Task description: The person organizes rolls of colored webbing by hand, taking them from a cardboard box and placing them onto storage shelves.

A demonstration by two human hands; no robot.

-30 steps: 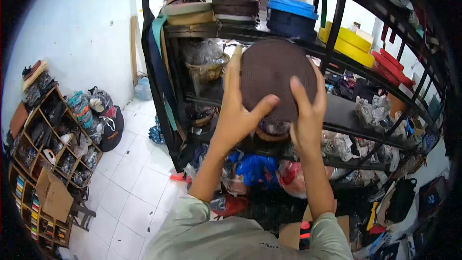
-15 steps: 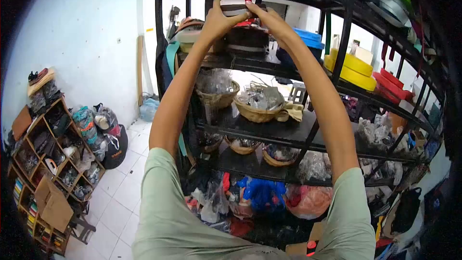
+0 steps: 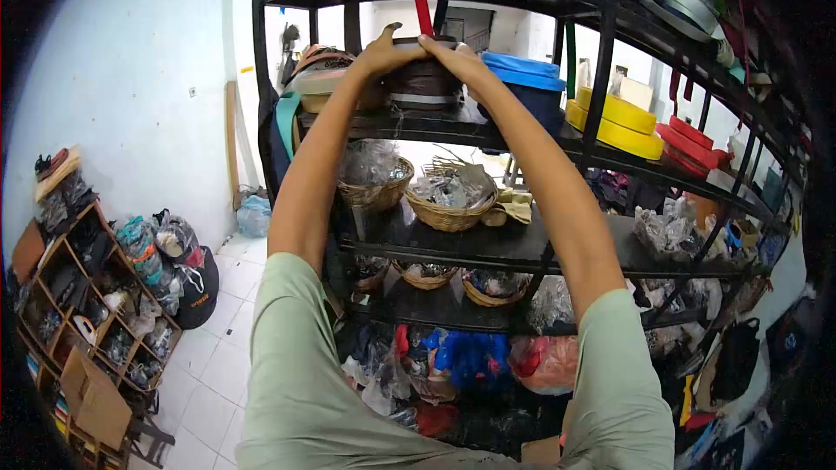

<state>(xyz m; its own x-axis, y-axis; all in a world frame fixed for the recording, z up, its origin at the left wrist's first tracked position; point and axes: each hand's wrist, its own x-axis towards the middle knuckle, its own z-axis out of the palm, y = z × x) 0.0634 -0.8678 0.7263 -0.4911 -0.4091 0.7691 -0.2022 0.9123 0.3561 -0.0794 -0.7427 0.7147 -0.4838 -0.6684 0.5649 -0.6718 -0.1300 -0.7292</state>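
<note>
Both your arms reach up to the second shelf (image 3: 488, 135) of a tall black metal rack. Your left hand (image 3: 376, 54) and right hand (image 3: 453, 57) lie flat, fingers together, on top of a stack of brown webbing rolls (image 3: 424, 78); the thumbs seem to hook over the top roll's near edge, though you cannot tell whether either hand truly grips it. The stack stands on the shelf between a tan and green pile of rolls (image 3: 320, 80) on its left and a blue roll (image 3: 527, 78) on its right, close to both. A red strap (image 3: 424, 17) hangs from the shelf above, just behind your hands. The roll is likely dense and fairly heavy for its size, stiff as a disc yet liable to loosen if held by the free outer end. Take it by the rim on opposite sides, palms pressing inward. Below sit wicker baskets (image 3: 448, 209) of bagged small parts
</note>
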